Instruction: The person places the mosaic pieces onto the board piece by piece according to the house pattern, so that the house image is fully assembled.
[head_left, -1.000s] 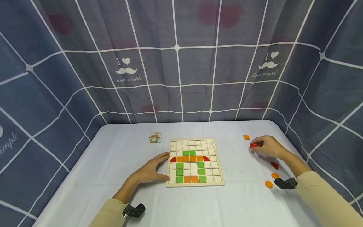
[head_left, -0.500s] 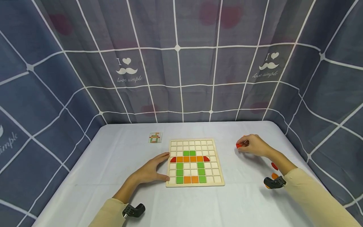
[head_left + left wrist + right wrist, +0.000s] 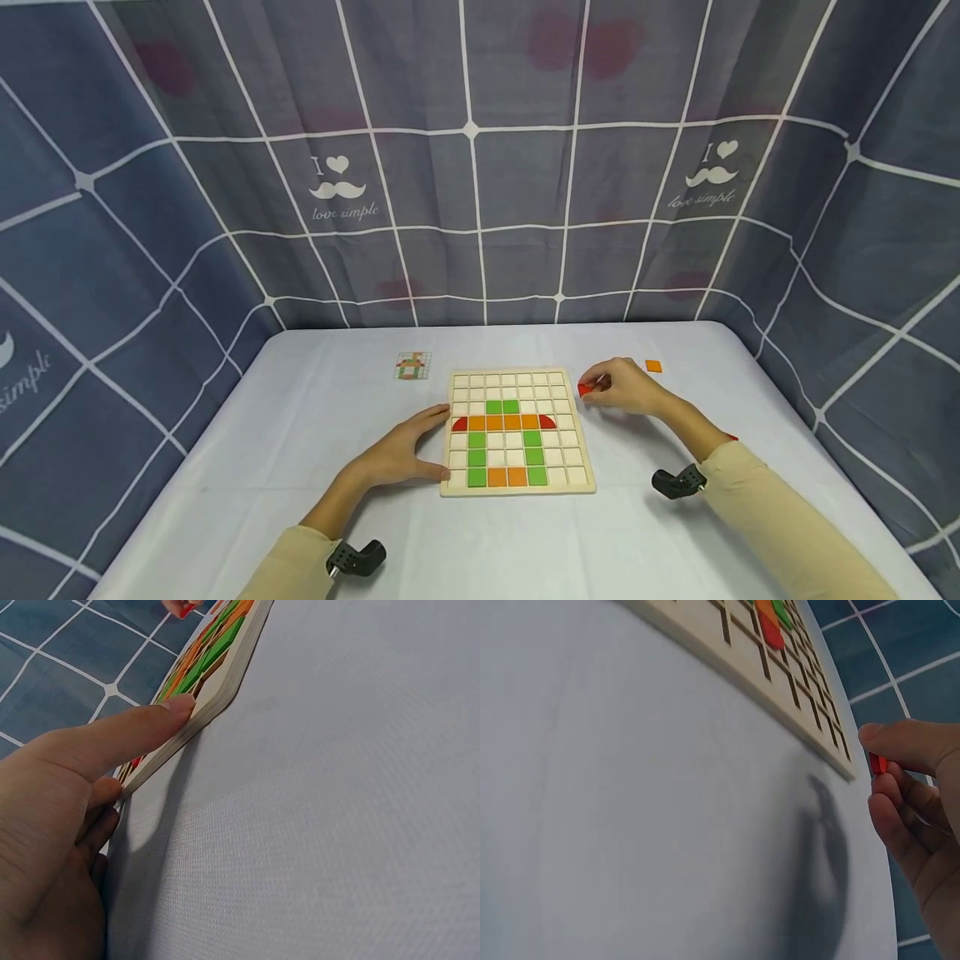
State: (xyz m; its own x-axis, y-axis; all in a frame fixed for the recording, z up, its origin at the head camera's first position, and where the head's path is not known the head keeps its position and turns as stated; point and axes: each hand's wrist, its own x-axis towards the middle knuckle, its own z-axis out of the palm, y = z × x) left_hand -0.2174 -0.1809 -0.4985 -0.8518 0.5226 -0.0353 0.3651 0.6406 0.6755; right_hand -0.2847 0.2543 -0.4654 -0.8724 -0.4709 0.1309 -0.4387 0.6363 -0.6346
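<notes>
A pale wooden grid board lies mid-table, set with green tiles, orange tiles and a red rounded piece at either end of one orange row. Thumb and fingertips of my left hand rest along the board's left edge, spread apart; the left wrist view shows the thumb on the rim. Just beyond the board's upper right edge, my right hand pinches a small red piece between thumb and fingers, above the cloth. Its full shape is mostly hidden by the fingers.
A small pattern card lies behind the board to the left. An orange square tile sits past my right hand. A bit of another red piece peeks out behind the right sleeve. Grey-blue checked curtains enclose the white table.
My right hand has carried the red piece leftward from the loose pieces to near the board's edge. The right sleeve now covers the orange round pieces. The left hand stays put.
</notes>
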